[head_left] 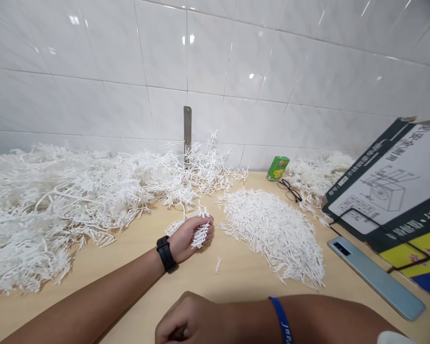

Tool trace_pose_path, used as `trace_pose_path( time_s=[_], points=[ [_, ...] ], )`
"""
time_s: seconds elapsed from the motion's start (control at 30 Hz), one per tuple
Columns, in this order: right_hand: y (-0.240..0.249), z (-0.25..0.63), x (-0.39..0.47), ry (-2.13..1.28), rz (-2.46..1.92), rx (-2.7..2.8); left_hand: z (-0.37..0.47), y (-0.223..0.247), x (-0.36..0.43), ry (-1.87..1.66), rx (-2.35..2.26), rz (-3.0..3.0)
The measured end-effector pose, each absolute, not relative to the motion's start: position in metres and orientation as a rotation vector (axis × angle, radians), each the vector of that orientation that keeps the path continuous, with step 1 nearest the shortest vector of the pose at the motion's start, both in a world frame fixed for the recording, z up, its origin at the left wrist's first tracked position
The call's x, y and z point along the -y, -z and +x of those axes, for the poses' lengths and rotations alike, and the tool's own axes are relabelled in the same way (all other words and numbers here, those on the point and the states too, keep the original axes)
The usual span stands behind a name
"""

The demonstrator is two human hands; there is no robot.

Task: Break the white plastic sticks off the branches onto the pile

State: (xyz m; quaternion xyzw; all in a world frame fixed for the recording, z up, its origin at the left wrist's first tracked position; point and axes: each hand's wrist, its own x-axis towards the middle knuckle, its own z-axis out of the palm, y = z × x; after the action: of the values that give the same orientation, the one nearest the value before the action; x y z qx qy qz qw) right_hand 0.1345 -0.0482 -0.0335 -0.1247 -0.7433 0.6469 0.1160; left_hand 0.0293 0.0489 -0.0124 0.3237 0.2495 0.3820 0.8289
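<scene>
My left hand (186, 239), with a black watch on its wrist, is closed round a white branched plastic sprue (200, 235) with rows of thin prongs. It rests over the table, between a large tangled heap of white sprues (82, 191) and a pile of small loose white plastic pieces (272, 229). My right hand (189, 320), a blue band on its wrist, is curled into a fist near the bottom edge; whatever is inside is hidden. A small loose white piece (218, 265) lies on the table between both hands.
Behind the loose pile stand a green box (277, 168) and black glasses (290, 190), beside another white heap (315, 172). A light blue phone (380, 282) lies at right, before a printed carton (380, 186). A metal bracket (188, 129) is against the tiled wall.
</scene>
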Motion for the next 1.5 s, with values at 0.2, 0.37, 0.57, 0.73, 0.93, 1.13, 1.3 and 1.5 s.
trace_pose_path(
  time_s=[0.2,0.37,0.57,0.73,0.93,1.13,1.3,1.5],
  points=[
    [0.028,0.139,0.044,-1.293,-0.574,2.127,0.029,0.014,-0.050,-0.818,-0.470,0.663],
    [0.025,0.138,0.018,-1.383,-1.040,1.739,0.027,0.014,-0.053,-0.942,-0.516,0.657],
    [0.023,0.162,-0.034,-0.945,-1.262,1.376,0.024,0.011,-0.058,-1.085,-0.680,0.710],
    [0.033,0.160,-0.039,-1.072,-1.072,1.323,0.027,0.007,-0.054,-1.093,-0.788,0.806],
    [0.039,0.153,-0.038,-1.232,-0.966,1.292,0.034,0.007,-0.051,-1.036,-0.724,0.932],
    [0.038,0.154,-0.036,-1.178,-1.041,1.335,0.034,0.011,-0.046,-1.060,-0.830,1.029],
    [0.041,0.154,-0.034,-1.155,-1.020,1.389,0.027,0.011,-0.038,-1.084,-0.836,1.035],
    [0.041,0.158,-0.039,-1.273,-0.984,1.376,0.024,0.012,-0.036,-1.117,-0.873,1.082]
  ],
)
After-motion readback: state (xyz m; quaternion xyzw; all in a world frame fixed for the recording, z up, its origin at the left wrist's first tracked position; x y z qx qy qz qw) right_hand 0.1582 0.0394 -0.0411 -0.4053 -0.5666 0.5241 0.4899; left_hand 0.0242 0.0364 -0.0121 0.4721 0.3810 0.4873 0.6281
